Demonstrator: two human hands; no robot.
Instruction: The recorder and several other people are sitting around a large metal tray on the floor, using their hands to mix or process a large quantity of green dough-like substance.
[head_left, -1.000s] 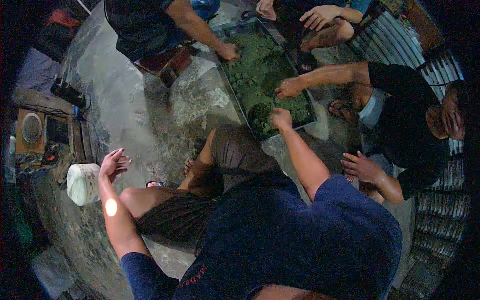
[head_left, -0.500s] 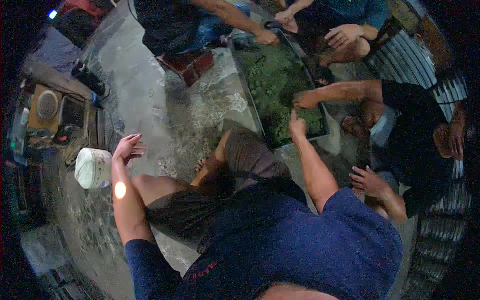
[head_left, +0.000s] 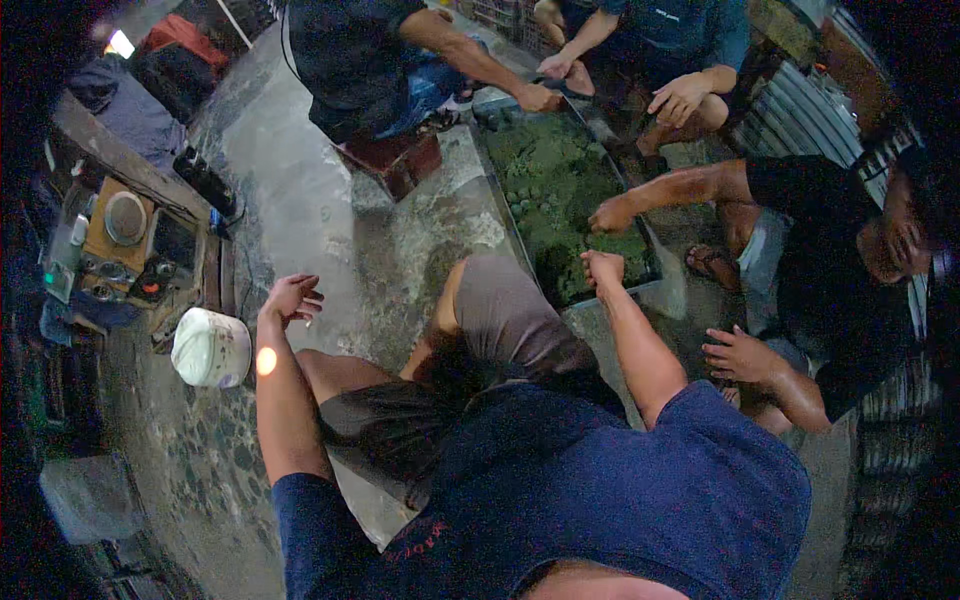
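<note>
In the head view, the tray [head_left: 612,293] on the floor [head_left: 280,200] runs lengthwise away, slanting left, the right hand [head_left: 603,268] curled over its near end, contents unclear, the left hand [head_left: 292,299] loosely open, red lettering [head_left: 420,540] marking the navy shirt [head_left: 630,480].

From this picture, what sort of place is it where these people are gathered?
It looks like a household yard or a rough workspace, though I cannot be sure which: a worn grey floor, corrugated sheets at the right and a white tub at the left suggest it.
</note>
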